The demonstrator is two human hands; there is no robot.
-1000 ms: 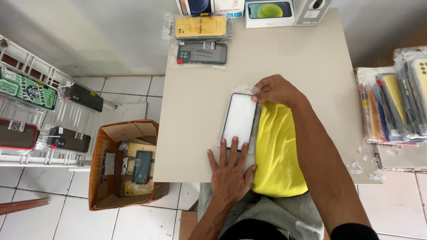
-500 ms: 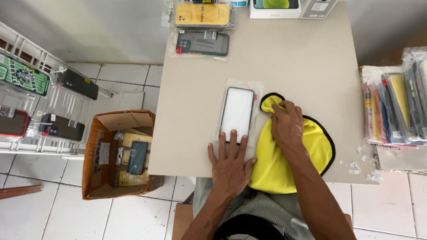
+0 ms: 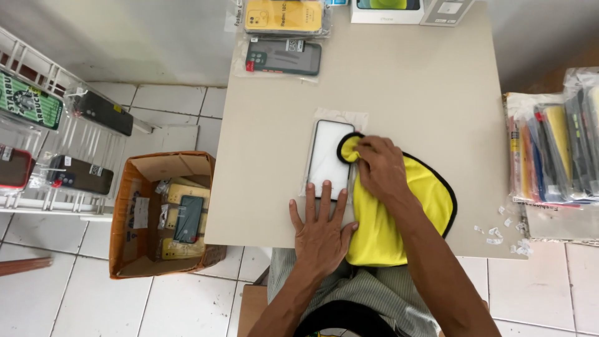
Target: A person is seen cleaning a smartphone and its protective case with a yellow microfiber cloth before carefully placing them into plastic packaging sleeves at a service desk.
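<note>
On the beige worktop (image 3: 424, 112), right hand (image 3: 382, 170) grips yellow cloth (image 3: 399, 218) against phone (image 3: 329, 159); left hand (image 3: 321, 228) lies flat, released; yellow and dark case packages (image 3: 284, 37) at far edge.

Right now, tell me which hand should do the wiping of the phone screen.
The right hand. It already grips the yellow cloth with a corner on the phone. The left hand lies flat at the phone's near end, seemingly steadying it.
</note>
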